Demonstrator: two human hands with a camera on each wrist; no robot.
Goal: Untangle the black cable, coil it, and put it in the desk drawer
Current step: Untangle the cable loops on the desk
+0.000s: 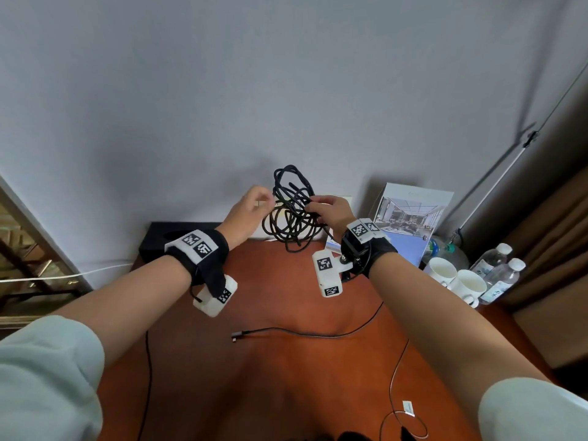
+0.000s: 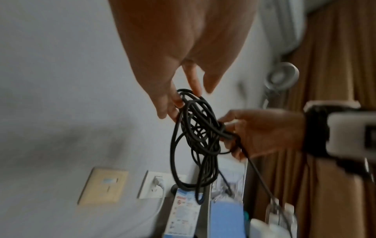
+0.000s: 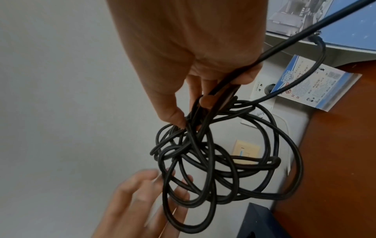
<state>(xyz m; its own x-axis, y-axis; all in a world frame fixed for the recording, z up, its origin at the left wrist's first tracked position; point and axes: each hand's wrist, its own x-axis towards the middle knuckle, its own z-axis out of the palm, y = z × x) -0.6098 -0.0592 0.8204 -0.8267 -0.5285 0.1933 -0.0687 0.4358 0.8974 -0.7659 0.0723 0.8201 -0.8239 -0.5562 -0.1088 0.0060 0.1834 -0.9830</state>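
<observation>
Setting: a reddish-brown counter (image 1: 286, 377) set against a pale grey wall (image 1: 222, 90), with a brown curtain at the right.

Nearest items: a thin dark lead (image 1: 305, 333) with an angled plug and a thin white wire (image 1: 397, 370) are laid loose on the counter below the forearms.

Middle ground: the black cable (image 1: 291, 211) is held in the air above the back of the counter, between the two hands, as a loose tangle of crossing loops. The right hand (image 1: 332, 213) is closed on it; in the right wrist view several strands are seen pinched between thumb and fingers (image 3: 173, 116), with one free end trailing off toward the upper right. The left hand (image 1: 249, 214) is held with its fingers relaxed and spread, the tips touching the outer loops at the tangle's left side; no grip is shown.

Far items: a black box (image 1: 171, 237) at the left, a leaning picture board (image 1: 410, 211), two white mugs (image 1: 458, 278) and water bottles (image 1: 499, 275) at the right, and wall sockets behind.

Stage, as judged: untangling is under way; no drawer is in view.

Risks, as judged: a loop pulled through the wrong opening may be tightened into a knot; the hanging loops or the trailing end may be swept against the mugs and bottles; the bundle may be dropped if the pinch is loosened.
</observation>
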